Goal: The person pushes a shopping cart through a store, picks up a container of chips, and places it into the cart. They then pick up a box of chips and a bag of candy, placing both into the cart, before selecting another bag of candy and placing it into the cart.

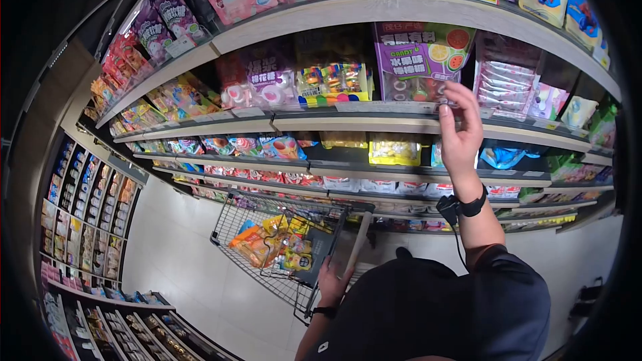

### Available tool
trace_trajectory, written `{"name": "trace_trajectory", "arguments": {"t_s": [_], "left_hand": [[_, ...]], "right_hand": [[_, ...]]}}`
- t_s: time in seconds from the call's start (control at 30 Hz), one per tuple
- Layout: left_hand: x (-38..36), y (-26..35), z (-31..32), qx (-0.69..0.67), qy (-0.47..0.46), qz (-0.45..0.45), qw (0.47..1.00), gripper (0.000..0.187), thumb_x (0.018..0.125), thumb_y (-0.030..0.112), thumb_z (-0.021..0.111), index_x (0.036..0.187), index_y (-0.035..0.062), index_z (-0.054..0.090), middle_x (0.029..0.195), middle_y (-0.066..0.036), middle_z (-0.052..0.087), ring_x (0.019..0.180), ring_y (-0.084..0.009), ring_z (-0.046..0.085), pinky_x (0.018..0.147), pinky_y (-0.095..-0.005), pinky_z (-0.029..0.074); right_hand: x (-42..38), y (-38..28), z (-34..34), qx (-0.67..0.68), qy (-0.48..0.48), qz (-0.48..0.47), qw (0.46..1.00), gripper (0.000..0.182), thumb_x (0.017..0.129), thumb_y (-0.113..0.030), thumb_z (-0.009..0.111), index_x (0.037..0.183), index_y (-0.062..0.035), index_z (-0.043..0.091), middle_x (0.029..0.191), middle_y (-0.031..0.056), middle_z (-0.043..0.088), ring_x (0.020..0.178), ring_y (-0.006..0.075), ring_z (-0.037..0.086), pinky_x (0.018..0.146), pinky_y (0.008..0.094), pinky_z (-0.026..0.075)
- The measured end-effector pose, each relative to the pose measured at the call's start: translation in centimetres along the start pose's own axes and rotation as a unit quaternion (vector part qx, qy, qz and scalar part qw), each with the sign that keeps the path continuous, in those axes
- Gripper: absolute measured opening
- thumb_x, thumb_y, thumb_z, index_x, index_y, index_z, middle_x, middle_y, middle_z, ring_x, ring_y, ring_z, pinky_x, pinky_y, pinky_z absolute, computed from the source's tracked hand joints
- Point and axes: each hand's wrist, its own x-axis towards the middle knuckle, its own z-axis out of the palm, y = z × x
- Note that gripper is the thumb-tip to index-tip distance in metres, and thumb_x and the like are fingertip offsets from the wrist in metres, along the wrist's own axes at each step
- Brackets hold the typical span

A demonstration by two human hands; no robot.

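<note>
My right hand (461, 130) is raised at the shelf, its fingers curved with a gap between thumb and fingertips. The fingertips overlap the lower right corner of a purple bag of candy (404, 60), which stands upright on the shelf and has fruit pictures on its front. Lower down, my left hand (331, 284) is closed around the near end of the handle (361, 237) of a shopping cart (234, 237). Inside the wire basket lie an orange snack bag (257, 244) and several yellow packets (297, 254).
Beside the purple bag stand a yellow candy bag (334, 83) and a clear pack of pinkish-white packets (505, 83). An upper shelf edge (374, 10) juts out above my right hand. Lower shelves hold more bags, and another stocked rack (87, 194) lines the left.
</note>
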Motion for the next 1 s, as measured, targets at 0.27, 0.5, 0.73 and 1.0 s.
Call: {"name": "trace_trajectory", "arguments": {"t_s": [0.27, 0.5, 0.73, 1.0], "left_hand": [[0.2, 0.4, -0.3, 0.018, -0.004, -0.011, 1.0, 0.059, 0.084, 0.05, 0.079, 0.12, 0.0032, 0.073, 0.15, -0.026, 0.05, 0.134, -0.042, 0.052, 0.111, -0.0484, 0.043], [0.1, 0.3, -0.1, 0.006, 0.005, -0.019, 1.0, 0.059, 0.083, 0.049, 0.08, 0.119, 0.0032, 0.073, 0.15, -0.025, 0.051, 0.134, -0.0415, 0.052, 0.111, -0.0476, 0.043], [0.1, 0.8, -0.4, -0.013, 0.006, -0.041, 0.999, 0.058, 0.083, 0.05, 0.08, 0.117, 0.0038, 0.074, 0.15, -0.024, 0.051, 0.135, -0.0411, 0.051, 0.112, -0.048, 0.042], [0.1, 0.2, 0.0, -0.03, 0.007, -0.034, 0.999, 0.059, 0.082, 0.051, 0.081, 0.118, 0.0046, 0.074, 0.151, -0.024, 0.051, 0.136, -0.0407, 0.051, 0.113, -0.0479, 0.041]], "right_hand": [[1.5, 0.5, -0.7, -0.069, 0.065, -0.03, 0.995, 0.034, 0.096, -0.008, 0.069, 0.128, -0.0012, 0.063, 0.144, 0.0139, 0.055, 0.126, 0.0216, 0.057, 0.092, 0.0308, 0.052], [2.2, 0.8, 0.4, -0.064, 0.061, -0.013, 0.996, 0.044, 0.094, -0.01, 0.072, 0.136, -0.0051, 0.059, 0.15, 0.0131, 0.051, 0.133, 0.0246, 0.053, 0.097, 0.033, 0.048], [2.5, 1.0, 1.2, -0.092, 0.064, -0.026, 0.993, 0.048, 0.095, -0.014, 0.072, 0.139, -0.005, 0.056, 0.153, 0.0173, 0.048, 0.133, 0.0281, 0.053, 0.096, 0.0364, 0.051], [2.9, 2.3, 1.0, -0.101, 0.077, -0.017, 0.992, 0.057, 0.095, -0.015, 0.073, 0.145, -0.0023, 0.05, 0.152, 0.0188, 0.048, 0.132, 0.028, 0.054, 0.094, 0.0344, 0.053]]}}
